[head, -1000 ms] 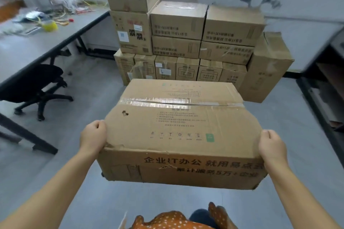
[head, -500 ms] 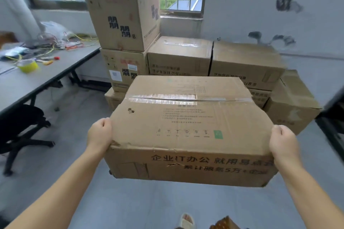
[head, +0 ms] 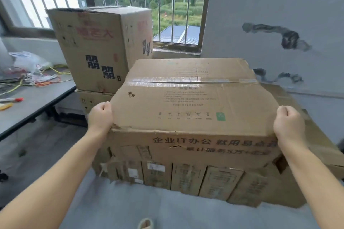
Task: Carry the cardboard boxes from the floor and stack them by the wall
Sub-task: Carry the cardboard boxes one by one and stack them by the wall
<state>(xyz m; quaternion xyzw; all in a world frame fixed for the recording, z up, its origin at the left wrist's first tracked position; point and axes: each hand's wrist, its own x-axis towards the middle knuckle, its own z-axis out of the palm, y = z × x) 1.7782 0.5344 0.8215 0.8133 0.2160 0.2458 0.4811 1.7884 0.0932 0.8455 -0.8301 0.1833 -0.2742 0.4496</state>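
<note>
I hold a wide taped cardboard box [head: 188,102] chest-high in front of me, close to the stack by the wall. My left hand [head: 100,117] grips its left end and my right hand [head: 288,126] grips its right end, fingers curled under the sides. The box hides most of the stack behind it. Below it shows a row of small boxes [head: 186,178] on the floor. A tall box [head: 100,46] stands on another box at the stack's left. A further box [head: 320,147] peeks out on the right.
A grey desk [head: 31,106] with cables and pens runs along the left, under a barred window [head: 149,2]. The grey wall [head: 279,5] rises behind the stack. My foot [head: 146,224] shows at the bottom on the grey floor.
I have walked closer to the stack with the box in both hands. The stacked boxes now fill the view and the box sits right over the low row.
</note>
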